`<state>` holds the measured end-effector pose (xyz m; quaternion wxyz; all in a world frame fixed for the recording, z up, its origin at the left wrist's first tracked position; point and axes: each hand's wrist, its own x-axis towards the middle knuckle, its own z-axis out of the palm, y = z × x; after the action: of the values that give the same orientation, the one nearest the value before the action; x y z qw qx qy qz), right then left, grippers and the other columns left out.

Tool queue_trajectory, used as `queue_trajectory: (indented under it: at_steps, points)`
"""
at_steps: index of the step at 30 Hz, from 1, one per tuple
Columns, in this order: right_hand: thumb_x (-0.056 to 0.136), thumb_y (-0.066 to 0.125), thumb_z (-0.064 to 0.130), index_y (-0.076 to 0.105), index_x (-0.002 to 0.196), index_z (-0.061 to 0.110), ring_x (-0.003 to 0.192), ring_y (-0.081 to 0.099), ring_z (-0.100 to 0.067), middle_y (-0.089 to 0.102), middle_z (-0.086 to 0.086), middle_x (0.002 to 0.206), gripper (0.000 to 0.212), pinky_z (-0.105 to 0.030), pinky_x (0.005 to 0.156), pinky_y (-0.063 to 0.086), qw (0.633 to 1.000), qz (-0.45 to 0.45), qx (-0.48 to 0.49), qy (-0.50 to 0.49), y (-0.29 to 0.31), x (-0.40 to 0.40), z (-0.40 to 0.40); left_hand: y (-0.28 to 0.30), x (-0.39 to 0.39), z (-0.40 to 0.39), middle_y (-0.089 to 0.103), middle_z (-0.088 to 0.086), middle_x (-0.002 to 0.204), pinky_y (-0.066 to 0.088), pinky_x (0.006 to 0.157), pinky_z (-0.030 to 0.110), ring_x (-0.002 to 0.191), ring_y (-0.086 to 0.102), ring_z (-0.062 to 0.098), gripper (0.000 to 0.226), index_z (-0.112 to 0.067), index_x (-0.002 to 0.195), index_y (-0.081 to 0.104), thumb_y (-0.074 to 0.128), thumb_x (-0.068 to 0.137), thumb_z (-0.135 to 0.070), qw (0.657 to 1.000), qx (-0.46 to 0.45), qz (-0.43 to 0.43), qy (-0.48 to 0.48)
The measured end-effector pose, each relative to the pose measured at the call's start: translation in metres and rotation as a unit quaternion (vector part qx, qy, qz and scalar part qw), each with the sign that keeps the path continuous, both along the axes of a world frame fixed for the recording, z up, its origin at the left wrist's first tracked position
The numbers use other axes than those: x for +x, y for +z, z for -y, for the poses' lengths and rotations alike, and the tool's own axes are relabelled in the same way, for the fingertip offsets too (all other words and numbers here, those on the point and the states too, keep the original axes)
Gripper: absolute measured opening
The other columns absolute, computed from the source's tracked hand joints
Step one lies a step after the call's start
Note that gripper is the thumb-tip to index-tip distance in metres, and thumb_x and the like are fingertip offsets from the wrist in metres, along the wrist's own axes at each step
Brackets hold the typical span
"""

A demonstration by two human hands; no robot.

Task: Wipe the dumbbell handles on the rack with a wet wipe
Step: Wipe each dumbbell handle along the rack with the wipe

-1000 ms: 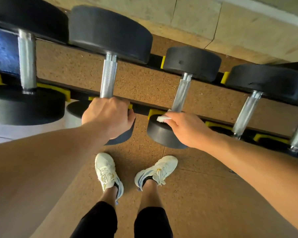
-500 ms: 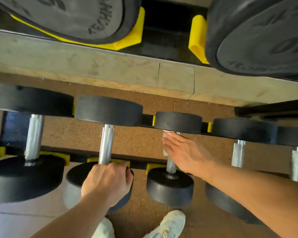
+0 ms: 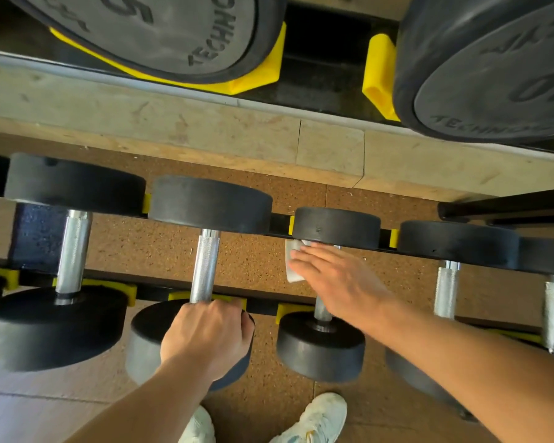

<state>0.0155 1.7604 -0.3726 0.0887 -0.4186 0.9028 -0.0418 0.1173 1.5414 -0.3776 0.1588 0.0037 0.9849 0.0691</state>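
Note:
Several black-headed dumbbells with knurled chrome handles lie side by side on a low black rack (image 3: pixel 263 306) with yellow cradles. My left hand (image 3: pixel 205 334) grips the near end of the second dumbbell's handle (image 3: pixel 205 263), just above its near head. My right hand (image 3: pixel 336 282) lies over the third dumbbell's handle (image 3: pixel 322 311) at its far end, fingers stretched out flat on a white wet wipe (image 3: pixel 292 276). The wipe sticks out under my fingertips, next to the far head (image 3: pixel 336 227). My right thumb is hidden.
Two big black weight heads (image 3: pixel 160 33) (image 3: pixel 493 68) sit in yellow cradles on the rack tier above. More dumbbells lie at left (image 3: pixel 72 251) and right (image 3: pixel 446 289). Speckled brown floor and a pale skirting lie behind. My white shoes (image 3: pixel 311 420) stand below.
The view has tilted up from the floor to the rack. My right hand slid with the wipe along the third handle from its near head to its far head. My left hand kept its grip.

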Motion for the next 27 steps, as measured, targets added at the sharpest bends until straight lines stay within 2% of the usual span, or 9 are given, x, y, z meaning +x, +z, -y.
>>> queue_trajectory:
  at_steps: [3, 6, 8, 11, 16, 19, 21, 23, 27]
  points:
    - [0.085, 0.071, 0.007, 0.054, 0.139, 0.006, 0.143, 0.040, -0.027, 0.047, -0.012, 0.150, 0.057, -0.040, 0.118, 0.016, 0.989, -0.020, 0.121, 0.083, -0.008, -0.014, -0.012, 0.001, 0.000, -0.001, 0.052, -0.007, 0.063, 0.042, 0.053, 0.028, 0.060, 0.062, 0.015, 0.036, -0.028, 0.080, 0.050, 0.029, 0.097, -0.051, 1.000, 0.002, -0.003, -0.002]
    - [0.100, 0.045, 0.013, 0.035, 0.152, 0.010, 0.153, 0.009, -0.025, 0.020, -0.009, 0.163, 0.053, -0.044, 0.125, 0.005, 0.985, 0.027, 0.167, 0.032, -0.017, -0.002, -0.021, 0.001, -0.001, 0.000, 0.055, -0.007, 0.064, 0.045, 0.056, 0.029, 0.062, 0.063, 0.016, 0.037, -0.028, 0.081, 0.052, 0.028, 0.098, -0.051, 1.000, -0.008, 0.004, -0.003]
    - [0.097, 0.050, 0.016, 0.046, 0.146, 0.015, 0.150, 0.025, -0.026, 0.035, -0.010, 0.158, 0.049, -0.046, 0.121, 0.026, 0.985, 0.063, 0.163, 0.001, -0.020, 0.018, -0.020, 0.002, 0.000, 0.000, 0.058, -0.006, 0.068, 0.048, 0.059, 0.029, 0.065, 0.064, 0.016, 0.039, -0.027, 0.082, 0.053, 0.027, 0.098, -0.051, 1.000, -0.013, 0.007, -0.005]
    - [0.103, 0.048, 0.028, 0.063, 0.124, 0.026, 0.119, 0.057, -0.014, 0.065, 0.000, 0.120, 0.026, -0.035, 0.100, 0.051, 0.979, 0.175, 0.094, -0.038, -0.011, 0.044, -0.015, 0.003, -0.001, -0.001, 0.058, -0.006, 0.071, 0.047, 0.061, 0.029, 0.070, 0.065, 0.018, 0.041, -0.026, 0.085, 0.057, 0.027, 0.098, -0.051, 1.000, -0.012, 0.007, -0.002]
    - [0.104, 0.048, 0.030, 0.058, 0.128, 0.032, 0.082, 0.065, -0.006, 0.068, 0.004, 0.102, 0.026, -0.017, 0.063, 0.051, 0.956, 0.242, 0.046, -0.157, 0.009, 0.034, -0.001, 0.000, -0.001, 0.000, 0.054, -0.006, 0.068, 0.045, 0.059, 0.030, 0.067, 0.063, 0.018, 0.040, -0.027, 0.082, 0.052, 0.025, 0.097, -0.051, 1.000, -0.002, 0.013, 0.013]
    - [0.083, 0.075, 0.005, 0.055, 0.140, 0.021, 0.111, 0.068, -0.019, 0.067, -0.005, 0.130, 0.062, -0.032, 0.097, 0.054, 0.992, 0.079, -0.011, -0.095, 0.003, 0.006, -0.002, 0.002, -0.002, 0.000, 0.053, -0.005, 0.067, 0.040, 0.057, 0.029, 0.063, 0.059, 0.018, 0.035, -0.026, 0.079, 0.047, 0.027, 0.097, -0.050, 1.000, 0.003, 0.008, 0.013]
    - [0.083, 0.075, 0.007, 0.050, 0.144, 0.012, 0.139, 0.046, -0.024, 0.050, -0.009, 0.149, 0.066, -0.040, 0.117, 0.030, 0.997, 0.014, 0.077, 0.017, -0.003, -0.008, -0.006, 0.002, -0.003, 0.000, 0.054, -0.005, 0.067, 0.042, 0.057, 0.029, 0.061, 0.057, 0.017, 0.035, -0.027, 0.079, 0.048, 0.029, 0.097, -0.049, 1.000, 0.004, 0.008, 0.013]
    - [0.099, 0.051, 0.013, 0.039, 0.151, 0.011, 0.152, 0.017, -0.023, 0.029, -0.007, 0.161, 0.053, -0.038, 0.122, 0.004, 0.984, 0.024, 0.168, 0.057, -0.011, -0.011, -0.015, 0.002, -0.003, 0.000, 0.054, -0.006, 0.067, 0.043, 0.056, 0.029, 0.061, 0.056, 0.017, 0.034, -0.027, 0.079, 0.048, 0.030, 0.098, -0.050, 1.000, 0.003, 0.011, 0.017]
    - [0.085, 0.065, 0.012, 0.072, 0.121, 0.017, 0.131, 0.055, -0.021, 0.065, -0.007, 0.133, 0.037, -0.038, 0.117, 0.025, 0.991, 0.044, 0.121, 0.033, -0.009, 0.013, -0.020, 0.003, -0.003, -0.001, 0.050, -0.007, 0.066, 0.038, 0.055, 0.029, 0.059, 0.051, 0.018, 0.034, -0.028, 0.078, 0.048, 0.031, 0.098, -0.050, 1.000, -0.001, 0.009, 0.021]
